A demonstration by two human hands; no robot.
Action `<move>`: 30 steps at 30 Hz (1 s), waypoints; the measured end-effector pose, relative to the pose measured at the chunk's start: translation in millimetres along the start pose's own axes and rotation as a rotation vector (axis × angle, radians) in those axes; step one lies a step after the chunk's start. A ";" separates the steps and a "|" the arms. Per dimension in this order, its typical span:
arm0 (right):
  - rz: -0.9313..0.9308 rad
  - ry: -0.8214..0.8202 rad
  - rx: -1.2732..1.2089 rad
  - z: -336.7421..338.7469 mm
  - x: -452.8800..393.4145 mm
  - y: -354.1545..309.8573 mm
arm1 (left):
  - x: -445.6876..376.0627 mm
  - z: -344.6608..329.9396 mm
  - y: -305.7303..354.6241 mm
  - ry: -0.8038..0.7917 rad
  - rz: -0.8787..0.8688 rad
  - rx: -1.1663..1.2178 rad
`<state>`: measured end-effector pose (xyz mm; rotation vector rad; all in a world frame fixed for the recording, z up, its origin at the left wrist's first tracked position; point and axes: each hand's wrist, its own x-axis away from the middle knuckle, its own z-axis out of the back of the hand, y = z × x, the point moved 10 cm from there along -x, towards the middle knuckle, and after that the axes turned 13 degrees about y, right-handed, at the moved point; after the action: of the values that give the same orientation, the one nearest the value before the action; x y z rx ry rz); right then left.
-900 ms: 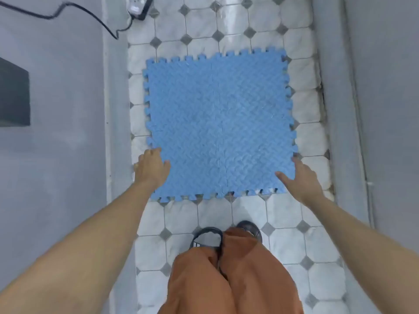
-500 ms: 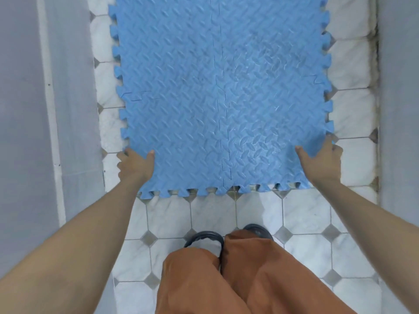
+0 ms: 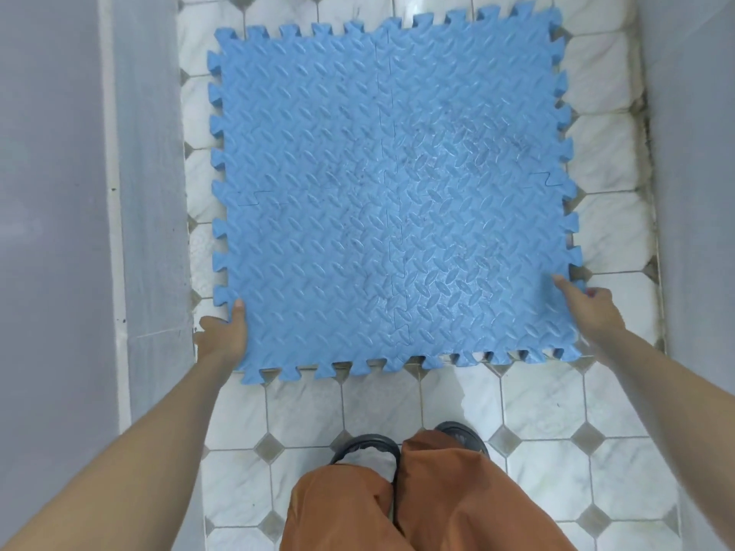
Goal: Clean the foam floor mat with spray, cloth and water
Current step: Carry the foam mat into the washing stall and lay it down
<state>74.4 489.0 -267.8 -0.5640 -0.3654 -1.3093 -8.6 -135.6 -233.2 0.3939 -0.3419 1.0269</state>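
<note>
The square blue interlocking foam floor mat (image 3: 393, 192) fills the upper centre of the frame, lying on white marble floor tiles with grey diamond insets (image 3: 549, 403) between pale grey walls (image 3: 51, 192). The left hand (image 3: 222, 332) grips its lower-left corner and the right hand (image 3: 588, 312) its lower-right. Lifting both corners evenly should keep the joined pieces from separating.

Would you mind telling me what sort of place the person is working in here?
Probably a narrow tiled passage or washroom floor in a home. The floor is white marble-look tile with small grey diamond insets, plain grey walls close in on both sides, and grime lines the right-hand wall joint.
</note>
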 end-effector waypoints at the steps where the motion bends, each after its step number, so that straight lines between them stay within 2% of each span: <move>1: -0.008 -0.026 -0.043 2.8 2.6 2.2 | -0.4 6.4 3.5 0.006 -0.014 0.008; 4: 0.003 -0.063 -0.088 24.6 21.0 1.0 | 10.5 40.5 12.1 0.010 -0.011 -0.047; 8: 0.096 0.037 -0.043 94.6 61.6 -21.8 | 38.2 103.0 36.2 0.007 -0.041 -0.041; 12: 0.170 0.006 0.031 157.8 115.9 -59.0 | 67.3 173.6 70.9 -0.004 -0.076 -0.115; 15: 0.174 0.042 0.144 222.1 149.2 -85.2 | 94.8 232.7 112.3 -0.006 -0.159 -0.202; 20: 0.197 0.118 0.195 305.9 195.0 -107.4 | 135.5 320.6 164.0 0.090 -0.312 -0.340; 24: 0.207 0.135 0.248 347.5 239.4 -96.3 | 166.6 370.1 164.7 0.108 -0.370 -0.404; 30: 0.140 0.108 0.248 400.4 318.6 -28.9 | 224.3 444.3 134.1 0.111 -0.416 -0.483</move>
<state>144.1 462.1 239.2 -0.3030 -0.3852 -1.1348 -59.1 -113.3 279.2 -0.0321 -0.3762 0.5311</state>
